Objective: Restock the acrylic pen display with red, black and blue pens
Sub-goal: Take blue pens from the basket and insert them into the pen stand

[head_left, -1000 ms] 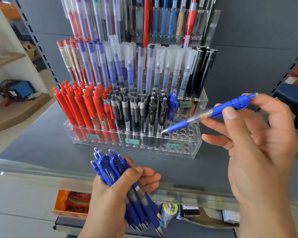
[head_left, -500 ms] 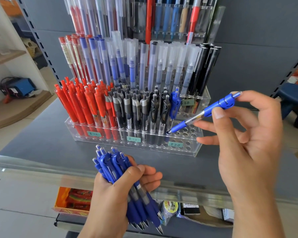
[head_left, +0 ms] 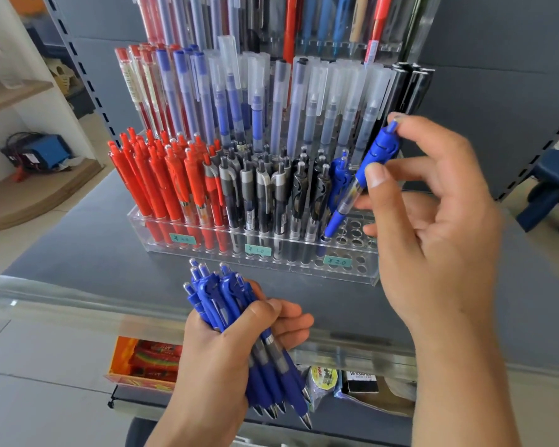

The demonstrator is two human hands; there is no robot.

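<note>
A clear acrylic pen display (head_left: 262,253) stands on the grey shelf. Its front tier holds red pens (head_left: 162,182) at the left, black pens (head_left: 271,195) in the middle and a blue pen (head_left: 338,179) beside them; empty holes (head_left: 355,235) lie at the right. My right hand (head_left: 433,227) pinches a single blue pen (head_left: 365,175) near its top, tilted, its tip in a front-row hole next to the black pens. Low in front of the shelf, my left hand (head_left: 229,350) grips a bundle of blue pens (head_left: 236,321), tips pointing down.
Taller capped pens (head_left: 259,101) fill the display's upper tiers. The grey shelf (head_left: 78,246) has a clear plastic front lip (head_left: 78,301). An orange box (head_left: 142,359) and small packets (head_left: 359,382) lie on the shelf below. A blue stool (head_left: 552,185) stands at the right.
My right hand has swung the single blue pen from nearly level to steeply upright and lowered its tip into a hole in the front tier. The left hand keeps its bundle still.
</note>
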